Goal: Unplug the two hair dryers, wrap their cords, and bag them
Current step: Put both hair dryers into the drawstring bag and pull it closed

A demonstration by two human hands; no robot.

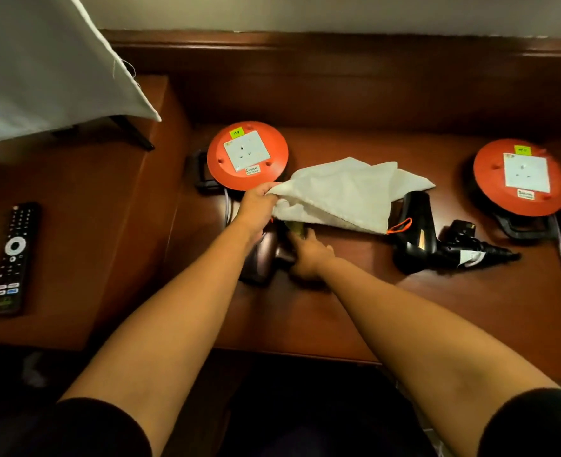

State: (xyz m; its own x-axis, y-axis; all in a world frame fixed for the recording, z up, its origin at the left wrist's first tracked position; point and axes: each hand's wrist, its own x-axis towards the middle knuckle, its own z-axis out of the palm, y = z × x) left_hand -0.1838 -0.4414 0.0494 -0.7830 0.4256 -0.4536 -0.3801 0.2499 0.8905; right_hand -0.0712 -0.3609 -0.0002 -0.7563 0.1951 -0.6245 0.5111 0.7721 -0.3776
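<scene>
the left hand [256, 201] is pinching the white cloth drawstring bag [341, 196] mouth open so the right hand [308, 255], gripping the brownish hair dryer [265, 258], can feed it in.

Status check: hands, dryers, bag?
Left hand holds white bag open. Right hand feeding brown dryer in. Black dryer waits, unbagged.

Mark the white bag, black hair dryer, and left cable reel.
white bag [341, 192]: head view, middle of the cloth.
black hair dryer [419, 232]: head view, on its body.
left cable reel [218, 159]: head view, orange face beside the socket.
</scene>
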